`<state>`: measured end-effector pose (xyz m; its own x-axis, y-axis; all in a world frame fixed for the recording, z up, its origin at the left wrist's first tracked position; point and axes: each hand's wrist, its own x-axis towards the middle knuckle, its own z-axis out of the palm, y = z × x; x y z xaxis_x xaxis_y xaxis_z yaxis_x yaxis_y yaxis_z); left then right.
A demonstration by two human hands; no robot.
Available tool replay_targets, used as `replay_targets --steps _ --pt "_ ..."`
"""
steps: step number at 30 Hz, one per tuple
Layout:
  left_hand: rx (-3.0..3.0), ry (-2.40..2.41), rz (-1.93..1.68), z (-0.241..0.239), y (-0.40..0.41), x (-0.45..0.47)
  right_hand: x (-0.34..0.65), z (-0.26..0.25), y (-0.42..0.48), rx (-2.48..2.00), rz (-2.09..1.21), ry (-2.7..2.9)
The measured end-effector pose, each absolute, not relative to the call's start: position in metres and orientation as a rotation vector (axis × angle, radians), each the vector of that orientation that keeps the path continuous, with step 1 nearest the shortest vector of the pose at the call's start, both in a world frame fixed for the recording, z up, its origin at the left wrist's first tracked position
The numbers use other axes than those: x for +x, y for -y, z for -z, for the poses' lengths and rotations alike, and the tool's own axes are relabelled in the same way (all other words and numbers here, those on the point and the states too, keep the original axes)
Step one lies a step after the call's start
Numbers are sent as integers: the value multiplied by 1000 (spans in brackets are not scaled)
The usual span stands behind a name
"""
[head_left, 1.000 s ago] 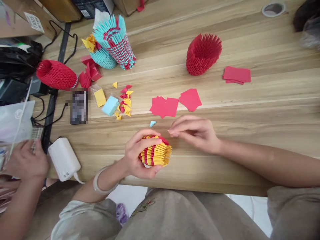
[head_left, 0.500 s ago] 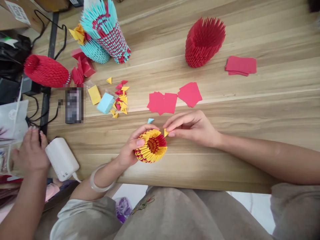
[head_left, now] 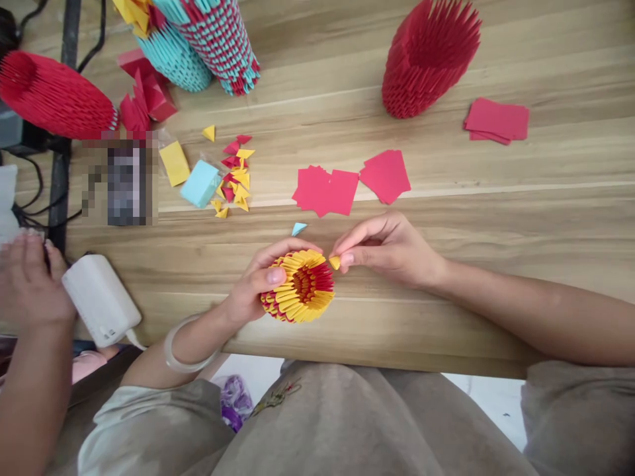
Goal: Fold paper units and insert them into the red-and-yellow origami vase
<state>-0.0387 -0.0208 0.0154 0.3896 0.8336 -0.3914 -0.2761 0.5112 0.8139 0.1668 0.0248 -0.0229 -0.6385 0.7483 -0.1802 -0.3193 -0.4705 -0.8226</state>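
My left hand (head_left: 255,277) is closed round the left side of a round paper bowl (head_left: 307,305) built of folded yellow and red pieces, its opening tilted up toward me. Yellow pieces cover most of the rim; red points show on its right side. Just right of the bowl, my right hand (head_left: 391,251) pinches a small folded yellow paper triangle (head_left: 335,262), apart from the rim. A light blue folded triangle (head_left: 298,229) lies on the table beyond my left fingers.
Loose yellow and red triangles (head_left: 241,178) lie beside blue paper (head_left: 201,184) and yellow paper (head_left: 174,163). Red paper sheets (head_left: 342,192) lie ahead. A red paper vase (head_left: 426,59) and a blue-red one (head_left: 223,46) stand behind. Another person's hand (head_left: 34,284) is by a white device (head_left: 102,301).
The view has shifted closer, so things at the back sit higher. The yellow triangle has turned between my right fingers. My left hand still holds the bowl.
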Motion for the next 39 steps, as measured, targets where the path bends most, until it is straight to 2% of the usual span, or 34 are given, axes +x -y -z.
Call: replay_targets --steps 10,22,33,39 --pt "747 -878 -764 -16 21 -39 167 25 -24 -735 -2271 955" --pt "787 -896 -707 -15 20 -41 167 22 -24 -840 -2247 1040" --pt "872 -963 -634 -12 21 -44 167 21 -20 -932 -2169 1141" --pt "902 -984 -642 -8 19 -43 167 16 -19 -1003 -1972 1278"
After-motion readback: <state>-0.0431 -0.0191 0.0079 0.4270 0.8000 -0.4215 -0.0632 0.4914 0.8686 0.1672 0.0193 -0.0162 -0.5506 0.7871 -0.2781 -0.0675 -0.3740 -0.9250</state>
